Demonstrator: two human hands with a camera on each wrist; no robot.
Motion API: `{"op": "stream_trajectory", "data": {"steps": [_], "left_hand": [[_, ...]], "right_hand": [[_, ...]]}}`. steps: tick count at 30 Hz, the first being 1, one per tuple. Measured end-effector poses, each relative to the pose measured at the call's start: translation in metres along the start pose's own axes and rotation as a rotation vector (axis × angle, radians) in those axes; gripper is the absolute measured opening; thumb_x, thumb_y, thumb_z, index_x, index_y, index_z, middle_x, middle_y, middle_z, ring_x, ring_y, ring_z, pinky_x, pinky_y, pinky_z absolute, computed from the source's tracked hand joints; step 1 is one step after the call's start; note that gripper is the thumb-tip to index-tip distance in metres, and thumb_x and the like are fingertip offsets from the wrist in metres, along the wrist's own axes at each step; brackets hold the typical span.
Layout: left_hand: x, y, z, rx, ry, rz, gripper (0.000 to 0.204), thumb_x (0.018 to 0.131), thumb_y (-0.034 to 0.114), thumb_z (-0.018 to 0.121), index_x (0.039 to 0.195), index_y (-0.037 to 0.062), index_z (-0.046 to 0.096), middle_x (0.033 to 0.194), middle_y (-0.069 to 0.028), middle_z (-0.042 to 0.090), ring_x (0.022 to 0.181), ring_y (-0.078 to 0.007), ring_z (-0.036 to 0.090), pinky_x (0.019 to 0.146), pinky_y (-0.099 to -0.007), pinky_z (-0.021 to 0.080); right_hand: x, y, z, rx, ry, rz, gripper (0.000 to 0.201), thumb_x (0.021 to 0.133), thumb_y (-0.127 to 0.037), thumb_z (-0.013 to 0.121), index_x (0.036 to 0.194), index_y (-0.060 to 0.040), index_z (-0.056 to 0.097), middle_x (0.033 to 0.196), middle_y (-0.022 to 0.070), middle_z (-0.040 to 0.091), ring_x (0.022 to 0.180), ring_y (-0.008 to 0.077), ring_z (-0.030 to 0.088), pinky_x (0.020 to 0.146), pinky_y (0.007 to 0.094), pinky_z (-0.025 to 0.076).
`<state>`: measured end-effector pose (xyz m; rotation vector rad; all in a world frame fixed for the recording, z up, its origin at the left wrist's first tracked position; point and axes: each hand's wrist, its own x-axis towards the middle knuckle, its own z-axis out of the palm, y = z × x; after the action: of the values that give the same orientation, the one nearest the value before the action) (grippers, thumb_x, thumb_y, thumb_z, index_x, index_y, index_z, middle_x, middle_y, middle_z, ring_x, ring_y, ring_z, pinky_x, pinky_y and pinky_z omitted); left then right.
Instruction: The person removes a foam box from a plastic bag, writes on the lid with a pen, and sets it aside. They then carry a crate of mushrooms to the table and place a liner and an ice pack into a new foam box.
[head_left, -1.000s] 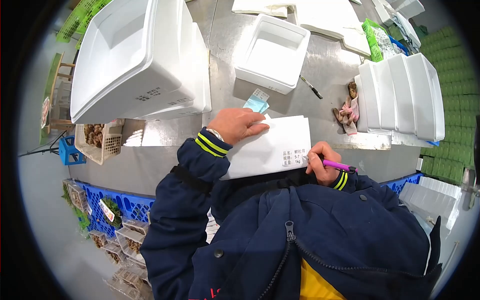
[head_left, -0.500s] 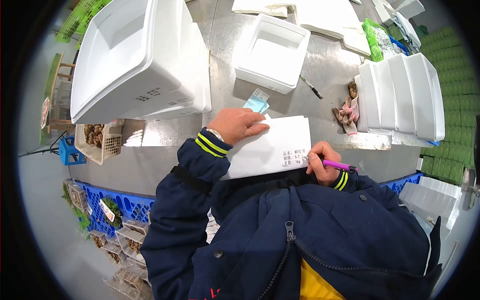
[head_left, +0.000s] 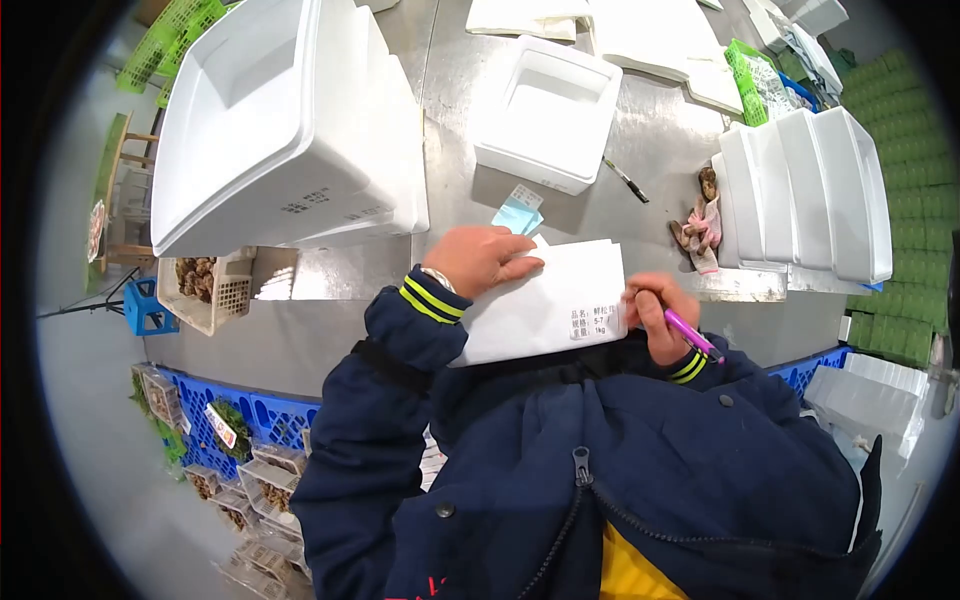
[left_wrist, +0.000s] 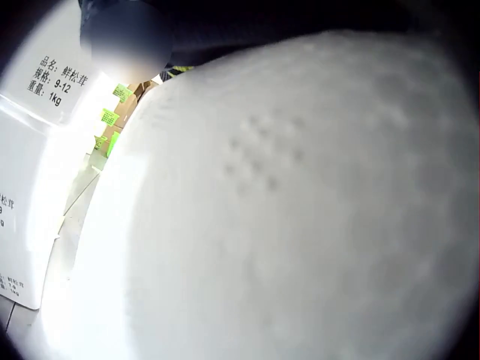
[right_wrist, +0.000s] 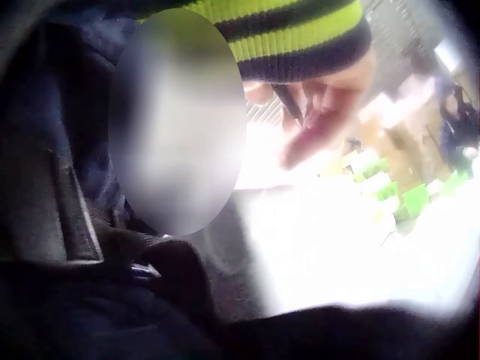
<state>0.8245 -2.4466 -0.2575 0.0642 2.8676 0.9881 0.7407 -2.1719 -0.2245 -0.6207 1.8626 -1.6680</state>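
Note:
In the head view a white foam box lies against the front of the person's jacket, with black printed characters on the side facing up. My left hand rests on its upper left corner, fingers lying across the edge. The right hand, slightly blurred, holds a purple pen just off the box's right edge. Blue-backed label slips lie beyond the box, partly hidden by it. White box wall fills most of the left wrist view. Glare washes out much of the right wrist view.
A tall stack of white boxes leans at the left, and more nested boxes stand at the right. An open white box, a black marker and dirty gloves lie on the metal table. A basket holds mushrooms.
My right hand has drawn back a little to the right, taking the pen tip off the printed side and tilting the pen more steeply. The left hand stays on the box. The head view has shifted slightly.

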Motion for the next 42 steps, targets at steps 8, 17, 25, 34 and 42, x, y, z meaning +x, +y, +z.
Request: {"op": "stream_trajectory", "data": {"steps": [8, 17, 25, 34, 42], "left_hand": [[-0.014, 0.010, 0.006, -0.027, 0.089, 0.031, 0.028, 0.086, 0.035, 0.061, 0.100, 0.0112, 0.066, 0.082, -0.0087, 0.062, 0.074, -0.0296, 0.061, 0.065, -0.0364, 0.048], [-0.052, 0.094, -0.010, 0.088, 0.414, 0.107, 0.029, 0.077, 0.034, 0.068, 0.098, 0.0138, 0.064, 0.080, -0.0064, 0.056, 0.077, -0.0236, 0.059, 0.063, -0.0336, 0.048], [-0.136, 0.108, -0.070, 0.599, 1.191, 0.030, 0.029, 0.081, 0.010, 0.064, 0.108, 0.0047, 0.056, 0.122, -0.0192, 0.050, 0.109, -0.0339, 0.051, 0.092, -0.0457, 0.043], [-0.131, 0.001, -0.188, 0.821, 1.010, -0.232, 0.053, 0.073, 0.032, 0.075, 0.118, 0.0102, 0.056, 0.130, -0.0109, 0.050, 0.126, -0.0323, 0.041, 0.109, -0.0494, 0.021], [-0.172, 0.091, -0.224, 0.412, 0.657, -0.344, 0.029, 0.073, 0.016, 0.072, 0.096, 0.0022, 0.061, 0.085, -0.0143, 0.063, 0.080, -0.0310, 0.061, 0.075, -0.0361, 0.049]], "right_hand": [[0.053, -0.002, -0.002, -0.846, -0.319, -0.572, 0.030, 0.080, -0.018, 0.068, 0.107, -0.0091, 0.061, 0.110, 0.0122, 0.061, 0.110, 0.0317, 0.054, 0.093, 0.0396, 0.043], [0.036, -0.053, -0.011, -0.643, -0.623, -0.389, 0.025, 0.077, -0.019, 0.069, 0.098, -0.0066, 0.060, 0.089, 0.0125, 0.061, 0.084, 0.0318, 0.057, 0.073, 0.0380, 0.045], [0.035, -0.109, -0.032, -0.874, -0.062, -0.716, 0.033, 0.067, -0.002, 0.072, 0.097, 0.0000, 0.059, 0.091, 0.0157, 0.061, 0.091, 0.0358, 0.058, 0.092, 0.0441, 0.044], [0.189, 0.060, -0.007, -1.080, 0.169, -0.908, 0.025, 0.079, -0.010, 0.066, 0.102, -0.0037, 0.060, 0.094, 0.0116, 0.064, 0.096, 0.0292, 0.060, 0.092, 0.0401, 0.043], [0.084, -0.071, 0.017, -0.115, -0.060, -0.467, 0.027, 0.097, -0.018, 0.044, 0.103, 0.0025, 0.062, 0.080, 0.0083, 0.059, 0.066, 0.0122, 0.057, 0.058, 0.0223, 0.045]]}}
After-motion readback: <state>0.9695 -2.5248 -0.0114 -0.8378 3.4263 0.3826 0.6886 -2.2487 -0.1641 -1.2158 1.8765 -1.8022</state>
